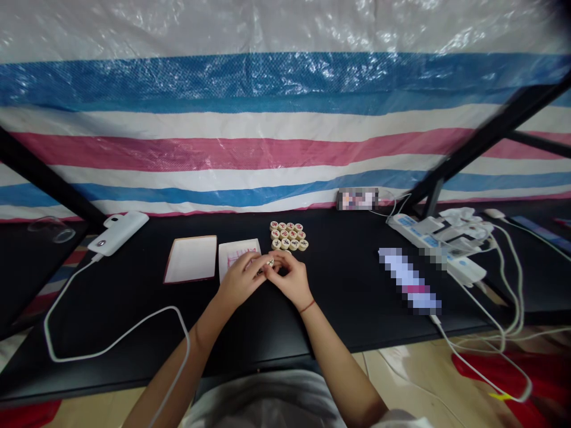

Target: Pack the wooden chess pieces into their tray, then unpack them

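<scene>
From the head camera: left hand (241,278) and right hand (291,278) meet on the black table (357,297), fingertips pinching a round xiangqi piece (269,262) between them, just in front of the cluster of pieces (289,235). A shallow box (238,257) and its lid (191,258) lie left. Looks like sorting pieces; placing this one neatly calls for a careful grip.

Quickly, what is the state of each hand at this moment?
Left hand: fingers curled on a round game piece, pinched together with the right.
Right hand: fingers curled, touching the same piece.
</scene>
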The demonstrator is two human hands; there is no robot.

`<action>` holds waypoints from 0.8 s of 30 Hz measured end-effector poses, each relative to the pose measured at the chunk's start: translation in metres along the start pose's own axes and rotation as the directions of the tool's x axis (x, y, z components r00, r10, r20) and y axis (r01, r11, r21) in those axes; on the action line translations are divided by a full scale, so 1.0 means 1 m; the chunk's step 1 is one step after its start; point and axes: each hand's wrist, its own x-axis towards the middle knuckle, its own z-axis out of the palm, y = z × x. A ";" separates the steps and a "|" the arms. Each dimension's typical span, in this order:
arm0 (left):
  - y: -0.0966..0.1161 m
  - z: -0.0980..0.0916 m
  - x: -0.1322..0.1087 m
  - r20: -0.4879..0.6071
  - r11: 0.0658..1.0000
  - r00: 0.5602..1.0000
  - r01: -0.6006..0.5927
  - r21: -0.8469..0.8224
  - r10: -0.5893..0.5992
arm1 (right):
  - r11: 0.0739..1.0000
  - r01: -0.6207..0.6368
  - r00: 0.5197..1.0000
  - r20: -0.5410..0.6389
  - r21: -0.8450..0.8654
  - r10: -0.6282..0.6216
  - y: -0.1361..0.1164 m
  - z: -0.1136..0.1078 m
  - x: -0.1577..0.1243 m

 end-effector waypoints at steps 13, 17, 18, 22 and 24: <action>-0.017 -0.021 -0.002 0.174 0.972 0.967 0.206 -0.110 -0.185 | 0.902 -0.144 0.978 -0.198 -0.406 0.067 0.030 -0.037 0.013; -0.017 -0.022 -0.004 0.256 0.971 0.949 0.216 -0.103 -0.184 | 0.840 -0.123 0.990 -0.130 -0.529 0.063 0.032 -0.034 0.012; -0.018 -0.022 -0.005 0.271 0.972 0.946 0.213 -0.101 -0.179 | 0.831 -0.109 0.992 -0.114 -0.545 0.055 0.032 -0.033 0.012; -0.024 -0.018 -0.008 0.311 0.974 0.937 0.198 -0.106 -0.157 | 0.830 -0.069 0.997 -0.062 -0.554 0.042 0.033 -0.034 0.012; -0.027 -0.016 -0.010 0.331 0.973 0.931 0.199 -0.117 -0.151 | 0.831 -0.071 0.997 -0.062 -0.552 0.043 0.033 -0.034 0.012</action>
